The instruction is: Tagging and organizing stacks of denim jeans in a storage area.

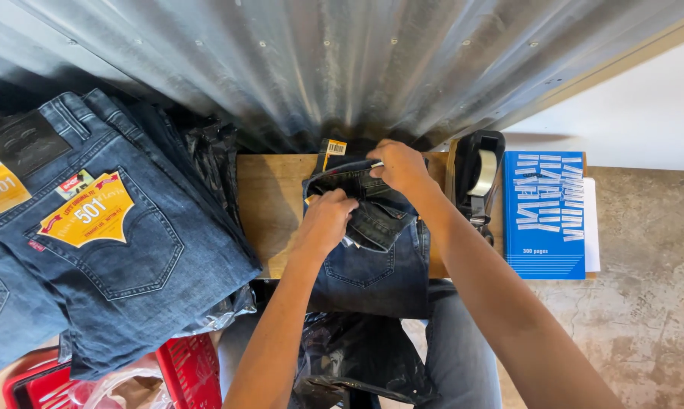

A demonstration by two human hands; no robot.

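Partly hidden under both gripping hands, left hand (328, 220) and right hand (397, 167), dark jeans (368, 265) drape off the board.

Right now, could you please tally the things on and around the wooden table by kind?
Pairs of jeans: 3, one in the left hand and right hand on the wooden table, two stacked at left
Tape dispenser: 1
Blue notebook: 1
Red basket: 1
Total: 6
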